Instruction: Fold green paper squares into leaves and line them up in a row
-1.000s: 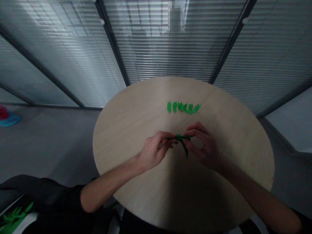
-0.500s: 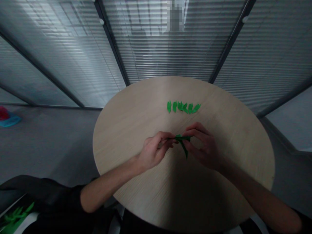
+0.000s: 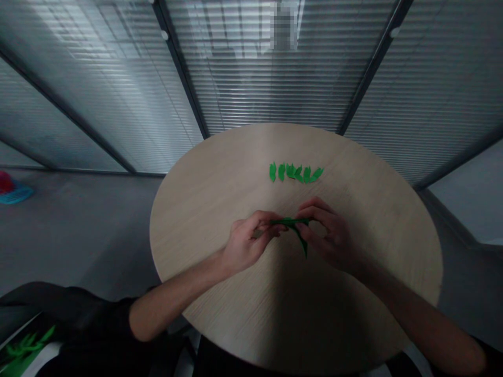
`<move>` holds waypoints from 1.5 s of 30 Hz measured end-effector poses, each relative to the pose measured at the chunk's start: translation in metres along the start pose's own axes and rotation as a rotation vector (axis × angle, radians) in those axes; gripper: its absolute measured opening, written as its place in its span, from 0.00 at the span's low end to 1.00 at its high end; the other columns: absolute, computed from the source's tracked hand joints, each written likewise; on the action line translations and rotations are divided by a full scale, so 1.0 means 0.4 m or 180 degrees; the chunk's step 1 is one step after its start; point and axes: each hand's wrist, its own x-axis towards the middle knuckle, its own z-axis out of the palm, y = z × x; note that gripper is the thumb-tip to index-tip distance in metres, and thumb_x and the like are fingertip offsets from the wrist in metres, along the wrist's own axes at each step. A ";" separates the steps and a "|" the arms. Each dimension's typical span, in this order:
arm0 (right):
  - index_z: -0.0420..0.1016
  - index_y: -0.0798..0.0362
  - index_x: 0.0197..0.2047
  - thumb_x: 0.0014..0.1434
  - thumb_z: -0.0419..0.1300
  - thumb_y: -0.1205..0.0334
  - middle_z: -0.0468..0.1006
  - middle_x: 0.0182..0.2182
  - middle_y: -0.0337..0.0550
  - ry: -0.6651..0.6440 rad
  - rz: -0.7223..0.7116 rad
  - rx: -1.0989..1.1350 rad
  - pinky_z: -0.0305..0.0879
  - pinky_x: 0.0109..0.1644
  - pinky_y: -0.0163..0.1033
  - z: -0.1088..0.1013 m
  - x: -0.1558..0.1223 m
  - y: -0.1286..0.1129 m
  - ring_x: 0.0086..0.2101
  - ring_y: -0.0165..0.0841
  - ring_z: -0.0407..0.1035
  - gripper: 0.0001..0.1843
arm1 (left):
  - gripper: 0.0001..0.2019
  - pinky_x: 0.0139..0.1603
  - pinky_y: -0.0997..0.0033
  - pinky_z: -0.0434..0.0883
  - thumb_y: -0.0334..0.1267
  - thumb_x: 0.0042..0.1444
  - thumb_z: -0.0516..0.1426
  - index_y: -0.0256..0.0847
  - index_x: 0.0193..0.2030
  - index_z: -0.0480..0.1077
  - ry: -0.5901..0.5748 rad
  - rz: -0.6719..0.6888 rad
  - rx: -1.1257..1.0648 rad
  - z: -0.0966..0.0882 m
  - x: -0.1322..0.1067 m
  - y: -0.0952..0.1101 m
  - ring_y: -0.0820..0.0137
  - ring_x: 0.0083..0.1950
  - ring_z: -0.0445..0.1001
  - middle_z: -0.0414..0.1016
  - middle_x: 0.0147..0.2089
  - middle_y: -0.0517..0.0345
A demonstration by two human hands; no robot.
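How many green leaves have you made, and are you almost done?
Done: about six small green leaves lie in a row on the table. In hand: the left hand and right hand pinch another green piece between them, one end hanging down. Left: that piece is not yet in the row, and more green paper lies at the lower left, off the table.

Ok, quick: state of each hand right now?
Left hand: closed, pinching one end of the green strip.
Right hand: closed, pinching the other end of the same strip.
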 end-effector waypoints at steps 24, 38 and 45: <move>0.76 0.49 0.42 0.66 0.64 0.66 0.76 0.37 0.42 -0.0162 -0.0535 -0.0666 0.70 0.44 0.46 -0.008 0.001 0.002 0.38 0.38 0.70 0.03 | 0.06 0.30 0.78 0.78 0.38 0.69 0.61 0.37 0.46 0.76 0.0113 0.0261 0.0521 -0.005 -0.005 -0.013 0.71 0.30 0.83 0.84 0.32 0.55; 0.77 0.47 0.44 0.68 0.62 0.68 0.79 0.37 0.43 -0.0275 -0.0750 -0.0896 0.71 0.44 0.47 -0.014 0.001 0.007 0.39 0.39 0.71 0.06 | 0.05 0.31 0.79 0.78 0.37 0.70 0.60 0.38 0.47 0.74 0.0116 0.0545 0.0833 -0.010 -0.001 -0.009 0.72 0.31 0.84 0.86 0.35 0.56; 0.76 0.47 0.45 0.68 0.61 0.69 0.78 0.36 0.42 -0.0291 -0.0801 -0.0897 0.71 0.44 0.47 -0.012 0.000 0.009 0.38 0.38 0.71 0.06 | 0.04 0.33 0.80 0.78 0.34 0.69 0.61 0.38 0.48 0.74 0.0084 0.0541 0.0756 -0.010 0.000 -0.006 0.73 0.32 0.85 0.87 0.36 0.56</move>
